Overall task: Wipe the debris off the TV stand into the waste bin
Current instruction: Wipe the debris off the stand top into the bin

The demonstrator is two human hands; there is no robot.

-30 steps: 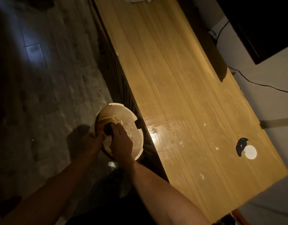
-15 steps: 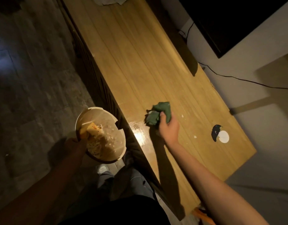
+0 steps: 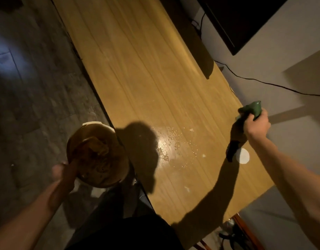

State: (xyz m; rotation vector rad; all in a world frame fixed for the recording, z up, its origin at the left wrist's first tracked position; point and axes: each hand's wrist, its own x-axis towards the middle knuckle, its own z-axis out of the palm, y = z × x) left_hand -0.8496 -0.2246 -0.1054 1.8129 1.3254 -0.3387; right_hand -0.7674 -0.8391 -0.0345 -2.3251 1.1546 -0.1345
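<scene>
The long wooden TV stand [image 3: 137,73] runs from top left to lower right. Small white scraps [image 3: 191,130] and fine crumbs [image 3: 175,141] lie scattered on its near part. My right hand [image 3: 255,124] is shut on a crumpled green cloth [image 3: 251,110], raised over the stand's far edge by the wall. My left hand [image 3: 65,170] grips the rim of the round waste bin [image 3: 94,154], which is held below the stand's front edge. The bin holds yellowish rubbish. The left hand is blurred.
A white disc beside a dark hole [image 3: 242,156] sits in the stand's top near my right arm. A dark TV [image 3: 242,20] hangs on the wall, with a black cable [image 3: 264,83] trailing below it. Dark tiled floor [image 3: 29,87] lies to the left.
My right hand has carried the green cloth from the middle of the stand out to its far edge. The bin stays by the front edge in my left hand.
</scene>
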